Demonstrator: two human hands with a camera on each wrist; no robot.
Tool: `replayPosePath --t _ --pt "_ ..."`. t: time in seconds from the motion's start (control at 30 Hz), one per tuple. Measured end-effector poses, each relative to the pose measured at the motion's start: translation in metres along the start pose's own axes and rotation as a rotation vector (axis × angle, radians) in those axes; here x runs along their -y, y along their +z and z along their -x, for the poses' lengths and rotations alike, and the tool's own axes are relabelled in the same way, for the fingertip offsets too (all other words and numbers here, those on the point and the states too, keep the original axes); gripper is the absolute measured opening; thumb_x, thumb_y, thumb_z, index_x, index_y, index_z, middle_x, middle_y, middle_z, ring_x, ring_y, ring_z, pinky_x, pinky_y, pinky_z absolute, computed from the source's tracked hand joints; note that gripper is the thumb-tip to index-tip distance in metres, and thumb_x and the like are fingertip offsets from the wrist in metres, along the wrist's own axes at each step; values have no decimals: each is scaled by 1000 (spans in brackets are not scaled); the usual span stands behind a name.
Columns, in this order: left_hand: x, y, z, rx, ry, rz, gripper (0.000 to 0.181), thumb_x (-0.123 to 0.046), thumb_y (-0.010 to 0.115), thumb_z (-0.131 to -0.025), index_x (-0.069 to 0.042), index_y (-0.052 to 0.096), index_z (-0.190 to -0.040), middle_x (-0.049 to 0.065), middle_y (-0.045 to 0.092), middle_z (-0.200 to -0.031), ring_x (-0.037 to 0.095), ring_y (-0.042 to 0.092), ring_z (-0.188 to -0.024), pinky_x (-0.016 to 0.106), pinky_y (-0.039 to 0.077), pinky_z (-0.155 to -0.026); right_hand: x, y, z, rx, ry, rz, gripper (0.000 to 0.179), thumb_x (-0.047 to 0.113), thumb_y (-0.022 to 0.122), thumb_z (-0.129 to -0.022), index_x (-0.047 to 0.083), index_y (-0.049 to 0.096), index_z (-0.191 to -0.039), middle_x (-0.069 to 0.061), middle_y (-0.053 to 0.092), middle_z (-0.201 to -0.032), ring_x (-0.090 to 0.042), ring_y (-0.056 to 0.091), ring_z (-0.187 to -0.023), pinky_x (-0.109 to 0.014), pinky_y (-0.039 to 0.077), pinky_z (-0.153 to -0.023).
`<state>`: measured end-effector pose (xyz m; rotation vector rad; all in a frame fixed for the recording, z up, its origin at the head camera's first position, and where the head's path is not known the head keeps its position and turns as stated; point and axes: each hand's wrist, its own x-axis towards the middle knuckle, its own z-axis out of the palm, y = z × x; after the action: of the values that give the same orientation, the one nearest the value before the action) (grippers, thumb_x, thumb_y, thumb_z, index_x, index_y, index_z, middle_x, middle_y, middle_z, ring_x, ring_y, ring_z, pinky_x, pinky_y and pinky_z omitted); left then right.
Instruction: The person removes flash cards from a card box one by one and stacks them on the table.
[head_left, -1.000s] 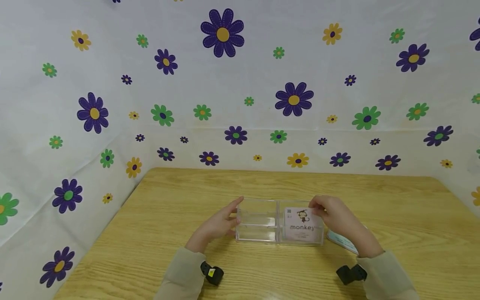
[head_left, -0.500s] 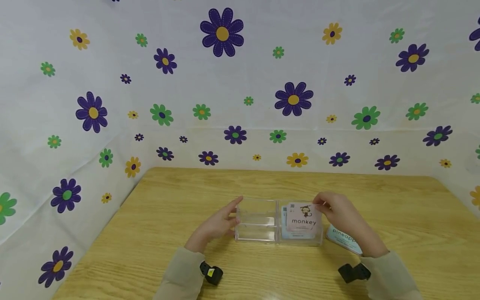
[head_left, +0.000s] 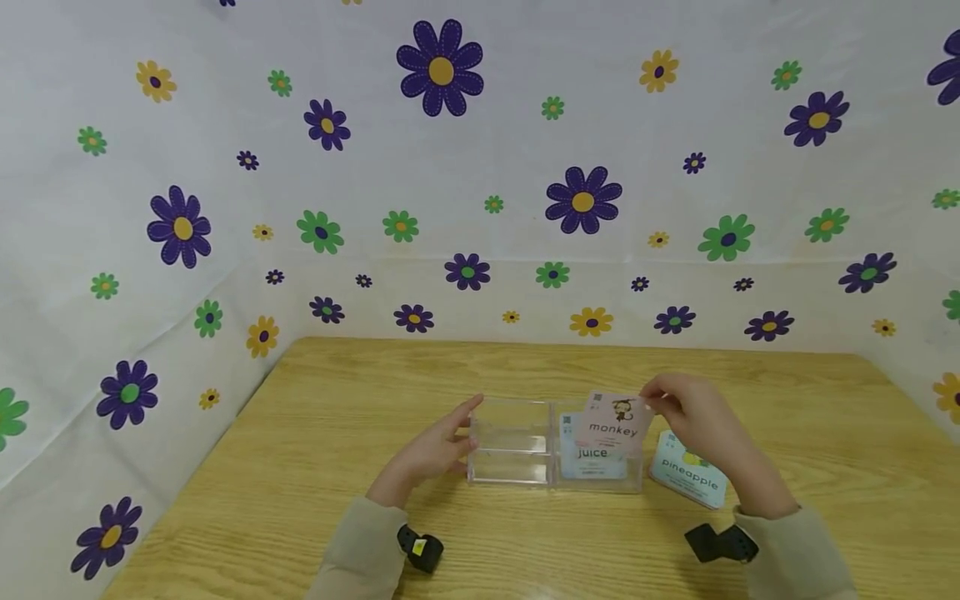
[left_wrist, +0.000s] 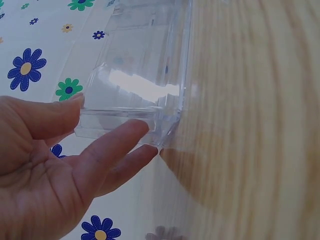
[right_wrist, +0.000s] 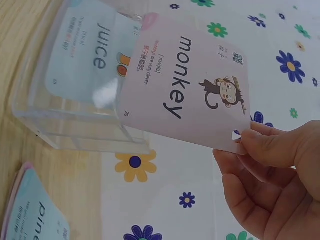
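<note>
A clear plastic card holder (head_left: 512, 452) with two side-by-side compartments stands on the table. My left hand (head_left: 429, 457) grips its left end, the thumb (left_wrist: 55, 117) at one edge and fingertips at another in the left wrist view. Between thumb and fingers my right hand (head_left: 697, 425) pinches a corner of a pink flashcard (head_left: 613, 427) reading "monkey". This card is tilted and raised over the right compartment, overlapping a blue "juice" flashcard (right_wrist: 92, 65) that stands inside. To the right of the holder lies a stack of flashcards (head_left: 686, 477) topped by "pineapple".
The wooden table (head_left: 375, 375) runs back to a flower-patterned cloth (head_left: 495, 167) that hangs behind and at the sides. The holder's left compartment shows no cards. Each wrist wears a black camera.
My right hand has drawn the monkey card up and to the right, uncovering the juice card behind it. The pineapple stack shows more now. My left hand has stayed on the holder.
</note>
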<state>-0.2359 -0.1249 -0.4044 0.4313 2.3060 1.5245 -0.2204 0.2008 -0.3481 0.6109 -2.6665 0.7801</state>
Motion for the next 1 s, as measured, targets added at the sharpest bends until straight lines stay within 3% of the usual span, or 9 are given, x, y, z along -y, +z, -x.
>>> replayPosePath --t 0.4,0.77,1.0 --pt "-2 0 1 -3 -6 -5 58 3 38 -92 -14 15 -143 31 23 -132 46 38 -111 41 50 -73 -21 -22 5 43 86 -62 9 -6 56 -82 -2 63 -87 -9 61 -81 -18 55 -66 -34 48 -59" --pt "0 1 1 5 0 13 58 3 38 -93 -14 14 -143 31 22 -132 47 37 -113 43 49 -73 -52 -42 16 193 192 -97 10 -10 54 -81 -8 62 -87 -15 59 -83 -22 58 -67 -33 50 -57" --pt "2 -1 -1 26 18 7 58 3 38 -93 -12 13 -143 31 23 -132 43 43 -108 41 49 -73 -64 -48 19 251 245 -81 10 -6 54 -82 -6 63 -86 -10 59 -79 -18 56 -64 -29 49 -54"
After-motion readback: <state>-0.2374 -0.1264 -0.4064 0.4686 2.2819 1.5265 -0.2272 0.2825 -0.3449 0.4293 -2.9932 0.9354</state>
